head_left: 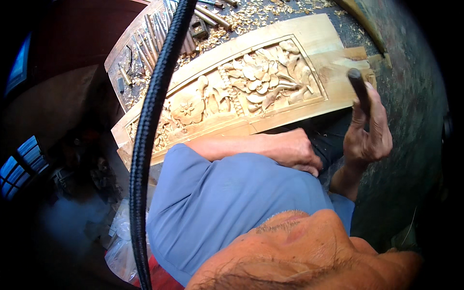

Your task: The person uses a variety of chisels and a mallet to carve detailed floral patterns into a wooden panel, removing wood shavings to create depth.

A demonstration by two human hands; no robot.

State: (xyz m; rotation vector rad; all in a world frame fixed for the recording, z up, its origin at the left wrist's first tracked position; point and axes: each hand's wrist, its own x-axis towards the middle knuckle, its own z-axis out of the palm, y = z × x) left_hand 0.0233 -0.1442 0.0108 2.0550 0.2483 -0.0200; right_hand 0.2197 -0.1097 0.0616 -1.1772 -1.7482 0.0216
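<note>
A long, pale wooden panel [285, 108] with carved flowers and leaves in relief lies on the bench in front of me. Upright in my right hand [369, 133], just off the panel's right end, is a dark rod-shaped tool [358, 87] with a rounded top; the hand hides its lower part. My left forearm runs along the panel's near edge. At its end my left hand [295, 150] is closed over my dark trousers [333, 133], its fingers curled under, so whatever they may hold is hidden.
Several chisels [150, 41] lie side by side at the far left of the bench, with wood shavings [256, 17] scattered beyond the panel. A curved wooden bar [362, 21] lies at the far right. A black braided cable [150, 125] crosses the view in front.
</note>
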